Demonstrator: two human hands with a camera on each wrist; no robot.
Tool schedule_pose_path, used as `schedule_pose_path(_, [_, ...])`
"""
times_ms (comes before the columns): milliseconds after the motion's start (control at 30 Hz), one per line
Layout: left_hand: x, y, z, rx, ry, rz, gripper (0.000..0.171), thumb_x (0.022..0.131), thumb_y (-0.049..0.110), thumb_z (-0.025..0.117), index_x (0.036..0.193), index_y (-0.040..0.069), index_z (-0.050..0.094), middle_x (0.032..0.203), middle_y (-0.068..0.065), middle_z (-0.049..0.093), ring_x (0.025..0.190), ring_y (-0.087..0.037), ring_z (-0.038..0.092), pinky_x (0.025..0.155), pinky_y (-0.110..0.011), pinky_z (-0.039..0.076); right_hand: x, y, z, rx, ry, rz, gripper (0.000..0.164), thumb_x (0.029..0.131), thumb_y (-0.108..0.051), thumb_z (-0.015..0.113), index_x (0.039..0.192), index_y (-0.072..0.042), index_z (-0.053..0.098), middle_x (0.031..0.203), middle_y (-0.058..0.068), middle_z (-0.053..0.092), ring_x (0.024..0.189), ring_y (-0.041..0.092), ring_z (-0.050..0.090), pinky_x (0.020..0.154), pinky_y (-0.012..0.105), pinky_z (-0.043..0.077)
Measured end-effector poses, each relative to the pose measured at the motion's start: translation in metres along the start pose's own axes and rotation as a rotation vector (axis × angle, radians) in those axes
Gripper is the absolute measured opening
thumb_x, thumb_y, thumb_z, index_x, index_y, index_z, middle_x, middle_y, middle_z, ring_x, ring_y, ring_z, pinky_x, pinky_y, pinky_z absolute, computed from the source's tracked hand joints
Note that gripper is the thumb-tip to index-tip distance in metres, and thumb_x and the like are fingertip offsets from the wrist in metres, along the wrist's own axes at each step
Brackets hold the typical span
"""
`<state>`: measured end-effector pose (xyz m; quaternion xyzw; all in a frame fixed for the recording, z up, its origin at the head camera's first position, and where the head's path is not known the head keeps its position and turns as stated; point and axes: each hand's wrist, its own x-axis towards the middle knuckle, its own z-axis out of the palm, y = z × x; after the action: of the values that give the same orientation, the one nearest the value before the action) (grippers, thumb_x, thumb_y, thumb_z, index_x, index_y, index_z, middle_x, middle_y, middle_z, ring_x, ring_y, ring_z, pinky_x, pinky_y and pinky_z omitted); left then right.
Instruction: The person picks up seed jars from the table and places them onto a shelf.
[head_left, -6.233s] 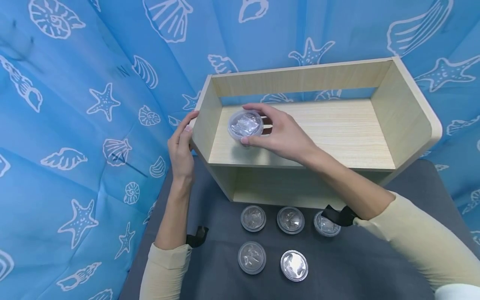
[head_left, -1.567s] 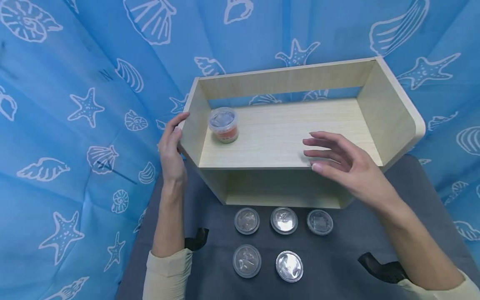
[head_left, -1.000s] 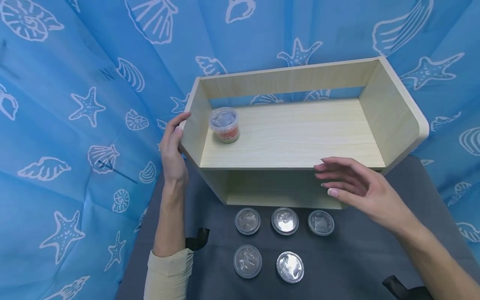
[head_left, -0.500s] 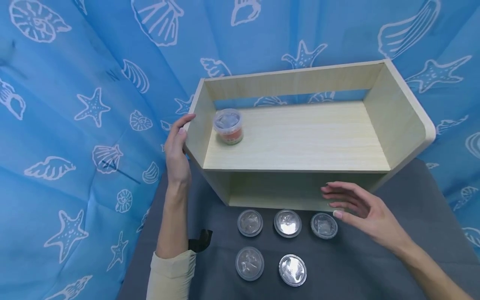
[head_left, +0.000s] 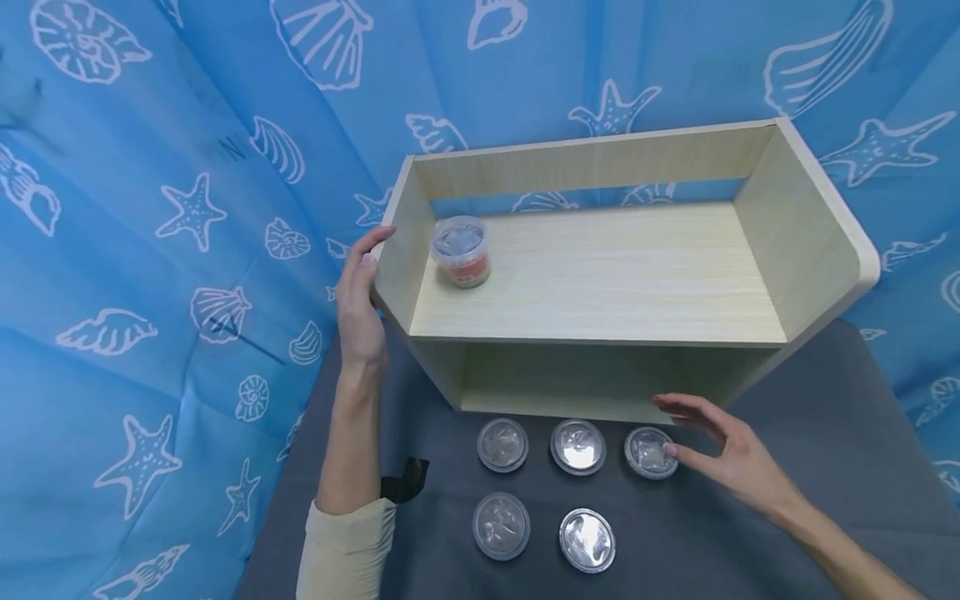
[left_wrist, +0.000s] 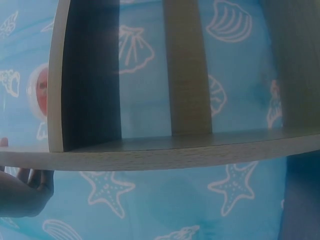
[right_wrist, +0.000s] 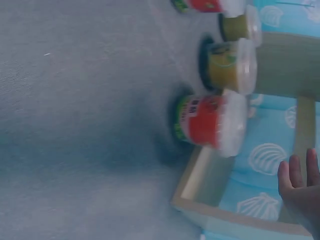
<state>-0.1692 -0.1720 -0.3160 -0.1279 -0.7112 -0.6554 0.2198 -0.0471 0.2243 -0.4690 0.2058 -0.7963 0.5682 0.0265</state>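
Observation:
My left hand (head_left: pixel 362 312) grips the left side panel of a pale wooden shelf unit (head_left: pixel 600 335), fingers on its outer edge; the left wrist view shows the curled fingers (left_wrist: pixel 35 177) at the panel. A lidded plastic tub (head_left: pixel 461 254) with a red band stands upright at the left end of the upper shelf. My right hand (head_left: pixel 731 458) hovers at the rightmost tub (head_left: pixel 651 452) on the table, fingers spread and loosely bent, thumb over its lid in the head view. In the right wrist view, a gap separates these fingers from a red tub (right_wrist: pixel 202 120).
Beside the rightmost tub stand two more, a middle tub (head_left: pixel 578 447) and a left tub (head_left: pixel 502 444). Nearer me are another tub (head_left: pixel 502 526) and a shiny-lidded tub (head_left: pixel 587 540). Grey cloth (head_left: pixel 690 542) covers the table. A blue shell-patterned curtain (head_left: pixel 247 167) hangs behind and left.
The tub my right hand held above the upper shelf now stands there, let go. My right hand has since moved down and right to the rightmost tub. My left hand keeps its place.

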Motion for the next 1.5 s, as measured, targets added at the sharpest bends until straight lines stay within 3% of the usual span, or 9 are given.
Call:
schedule_pose_path(233, [-0.001,-0.002,0.0,0.01,0.006,-0.01,0.044,0.103,0.024,0.032,0.136,0.009,0.057,0.136,-0.002,0.053,0.12,-0.024,0.047,0.095,-0.044,0.034,-0.007,0.019,0.001,0.0,-0.004,0.029,0.065,0.08,0.014,0.073,0.139,0.0,0.05,0.138,0.007,0.056,0.125,0.001,0.052,0.096,0.015,0.044])
schedule_pose_path(467, [-0.003,-0.003,-0.001,0.007,0.018,-0.021,0.043,0.103,0.024,0.033,0.135,0.01,0.059,0.137,0.0,0.053,0.12,-0.023,0.048,0.096,-0.044,0.035,-0.01,0.034,0.004,0.022,0.005,0.002,0.068,0.077,0.016,0.074,0.139,0.004,0.049,0.139,0.008,0.055,0.126,0.001,0.05,0.098,0.014,0.042])
schedule_pose_path(700, [-0.004,-0.004,-0.001,0.007,0.018,-0.024,0.043,0.103,0.024,0.033,0.135,0.012,0.059,0.134,-0.001,0.055,0.116,-0.023,0.05,0.094,-0.043,0.037,-0.018,0.049,0.008,-0.002,-0.006,0.065,0.072,0.08,0.007,0.077,0.144,-0.002,0.047,0.143,0.013,0.053,0.127,0.001,0.05,0.097,0.013,0.042])
schedule_pose_path(867, [-0.006,-0.004,0.0,0.0,0.015,-0.041,0.042,0.104,0.025,0.033,0.135,0.013,0.059,0.134,0.0,0.055,0.116,-0.023,0.05,0.093,-0.043,0.038,-0.028,0.057,0.009,-0.022,-0.025,0.145,0.075,0.083,0.0,0.078,0.149,-0.007,0.044,0.148,-0.002,0.05,0.125,-0.003,0.05,0.096,0.011,0.041])
schedule_pose_path(1100, [-0.006,-0.003,0.0,0.003,0.016,-0.043,0.042,0.103,0.026,0.033,0.135,0.014,0.059,0.134,0.001,0.055,0.118,-0.024,0.049,0.095,-0.045,0.036,-0.035,0.067,0.017,-0.023,-0.033,0.185,0.078,0.083,-0.006,0.079,0.151,-0.007,0.04,0.148,0.022,0.045,0.128,-0.009,0.042,0.099,0.007,0.035])
schedule_pose_path(1500, [-0.002,-0.001,0.0,-0.004,0.014,-0.035,0.042,0.104,0.026,0.034,0.134,0.014,0.059,0.134,-0.001,0.055,0.118,-0.024,0.048,0.094,-0.045,0.035,-0.033,0.076,0.03,-0.04,-0.007,0.185,0.082,0.08,-0.009,0.083,0.15,-0.01,0.042,0.146,0.026,0.045,0.126,-0.011,0.042,0.097,0.005,0.034])
